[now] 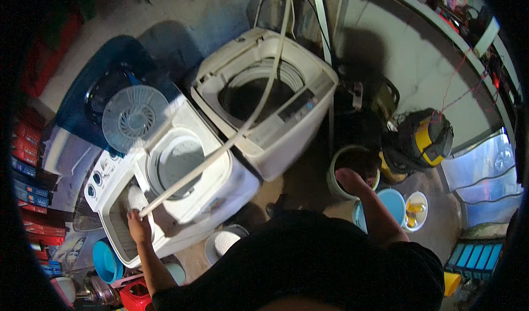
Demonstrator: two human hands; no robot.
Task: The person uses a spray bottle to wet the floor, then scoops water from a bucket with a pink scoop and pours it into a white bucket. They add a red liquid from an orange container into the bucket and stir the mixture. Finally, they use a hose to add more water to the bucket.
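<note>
My left hand [139,226] is closed around the end of a long pale hose [220,150], over the open wash tub [122,214] of a white twin-tub washing machine [212,192]. The hose runs up across the round spin tub [177,162] and past a second, top-loading washing machine [292,140] to the pipe on the wall. White foam or cloth shows in the wash tub near my hand. On the right, my right hand [351,180] reaches over a pale round bucket [334,184] with dark contents; its fingers are hard to make out.
A light blue bucket [391,203] and a white bucket [424,201] holding yellow things stand beside my right forearm. A metal basin [239,231] with white contents sits near my body. A blue basin [107,261] and red stool [135,295] lie lower left. A yellow-black vacuum [427,140] stands right.
</note>
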